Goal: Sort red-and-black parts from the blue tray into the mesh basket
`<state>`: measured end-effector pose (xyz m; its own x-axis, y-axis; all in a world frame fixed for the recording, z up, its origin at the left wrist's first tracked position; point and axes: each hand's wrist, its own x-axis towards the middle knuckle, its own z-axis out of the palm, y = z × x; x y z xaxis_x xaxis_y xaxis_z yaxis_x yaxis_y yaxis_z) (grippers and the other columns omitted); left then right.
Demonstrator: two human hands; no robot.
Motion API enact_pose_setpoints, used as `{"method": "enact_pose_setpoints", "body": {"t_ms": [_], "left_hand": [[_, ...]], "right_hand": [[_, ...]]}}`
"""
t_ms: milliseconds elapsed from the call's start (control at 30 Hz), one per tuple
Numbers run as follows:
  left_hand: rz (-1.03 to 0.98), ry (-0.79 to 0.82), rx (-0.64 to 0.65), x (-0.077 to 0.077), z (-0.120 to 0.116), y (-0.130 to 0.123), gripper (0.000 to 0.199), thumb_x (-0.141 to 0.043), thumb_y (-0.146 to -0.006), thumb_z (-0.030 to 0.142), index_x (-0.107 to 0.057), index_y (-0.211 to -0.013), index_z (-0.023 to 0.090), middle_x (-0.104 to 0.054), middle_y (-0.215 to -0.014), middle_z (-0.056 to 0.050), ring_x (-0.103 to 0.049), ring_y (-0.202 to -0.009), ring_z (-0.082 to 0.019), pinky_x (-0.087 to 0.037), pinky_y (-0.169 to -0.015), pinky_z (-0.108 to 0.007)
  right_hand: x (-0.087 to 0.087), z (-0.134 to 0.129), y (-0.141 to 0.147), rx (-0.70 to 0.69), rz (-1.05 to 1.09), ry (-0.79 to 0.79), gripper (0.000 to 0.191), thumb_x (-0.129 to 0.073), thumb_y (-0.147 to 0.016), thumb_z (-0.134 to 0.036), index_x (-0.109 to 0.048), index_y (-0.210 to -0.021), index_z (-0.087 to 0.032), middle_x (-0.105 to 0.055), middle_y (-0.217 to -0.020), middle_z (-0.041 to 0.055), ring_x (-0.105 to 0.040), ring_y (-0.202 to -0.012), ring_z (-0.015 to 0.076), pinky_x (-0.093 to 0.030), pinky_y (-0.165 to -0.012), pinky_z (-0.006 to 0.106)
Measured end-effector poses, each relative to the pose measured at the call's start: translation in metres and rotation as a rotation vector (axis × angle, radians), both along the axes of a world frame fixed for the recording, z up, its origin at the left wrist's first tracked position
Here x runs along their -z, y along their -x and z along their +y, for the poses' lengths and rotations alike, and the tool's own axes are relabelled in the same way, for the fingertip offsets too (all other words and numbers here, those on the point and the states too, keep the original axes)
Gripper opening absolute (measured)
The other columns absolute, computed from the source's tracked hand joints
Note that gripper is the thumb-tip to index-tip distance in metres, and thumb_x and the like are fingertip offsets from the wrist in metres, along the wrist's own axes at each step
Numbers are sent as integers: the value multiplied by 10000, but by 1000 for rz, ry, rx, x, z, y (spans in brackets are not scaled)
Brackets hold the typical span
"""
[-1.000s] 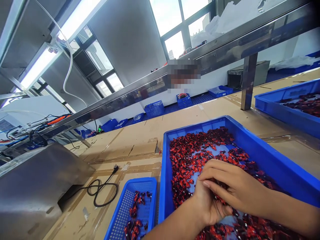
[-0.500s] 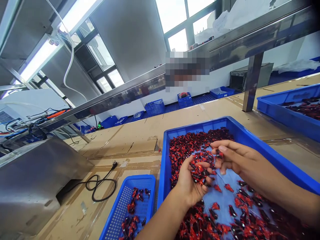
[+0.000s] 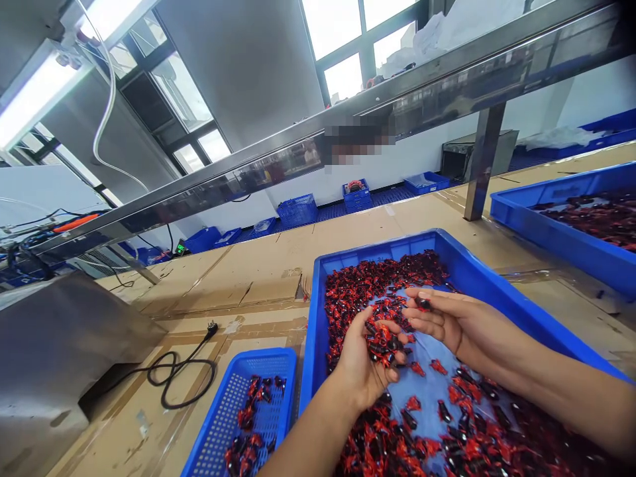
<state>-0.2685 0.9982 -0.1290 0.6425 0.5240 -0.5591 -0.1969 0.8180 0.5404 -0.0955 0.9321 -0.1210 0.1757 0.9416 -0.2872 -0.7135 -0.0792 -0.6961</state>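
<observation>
Over a large blue tray point(image 3: 312, 331), my left hand point(image 3: 365, 361) is cupped palm up around a clump of small red-and-black pieces point(image 3: 385, 343). Just right of it, my right hand point(image 3: 447, 321) pinches one dark piece point(image 3: 423, 303) between thumb and fingers. Many similar red-and-black pieces point(image 3: 368, 281) are heaped along the tray's far side and near end, with some scattered on its pale blue bottom. A smaller perforated blue basket point(image 3: 213, 411) to the left has several of these pieces in it.
A black cable with a plug point(image 3: 211, 328) lies on the cardboard-covered table point(image 3: 268, 265). A metal housing point(image 3: 74, 351) stands at the left. Another blue tray point(image 3: 561, 222) of pieces is at the right. A metal rail on a post point(image 3: 481, 165) crosses behind.
The view has shifted, so the scene sits further left. The fingers of my right hand have straightened and lie closer together, with a dark piece still in the pinch. My left hand still cups its clump.
</observation>
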Motion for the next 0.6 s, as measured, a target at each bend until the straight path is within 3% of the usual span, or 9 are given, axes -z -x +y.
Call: {"method": "enact_pose_setpoints", "body": {"t_ms": [233,467,533,600], "left_hand": [[52,-9,-43,-1,-3,-1,490,-417,-1074,546,-607,-825,168,-668,-692,-30,-586,-435,-118,-383,-329,-181],[65,-53,-50,0,-4,0,472,-424,-1063,560,-596,-857,172,-672,-711,-29,-542,-426,-101,-332,-344,-171],[75,-71,-62,2,-4,0,462,-428,-1059,560,-587,-860,175,-685,-740,-36,-529,-427,-94,-314,-345,-168],[87,-78,-67,3,-4,-1,454,-430,-1058,559,-586,-867,178,-683,-748,-34,-522,-427,-93,-309,-342,-170]], "right_hand": [[-7,-2,4,-9,21,18,174,-596,-1016,-98,-758,-1071,-130,-695,-746,32,-670,-626,112,-622,-615,197],[-10,2,-2,-60,19,67,202,-580,-969,-70,-738,-1070,-146,-707,-844,48,-690,-682,121,-638,-679,225],[-7,2,-4,-118,6,73,156,-601,-986,-179,-730,-1069,-155,-712,-912,60,-672,-668,128,-623,-621,246],[-2,1,-5,-219,-182,31,253,-629,-1000,-384,-719,-1128,-186,-685,-904,48,-588,-587,126,-525,-478,248]]}}
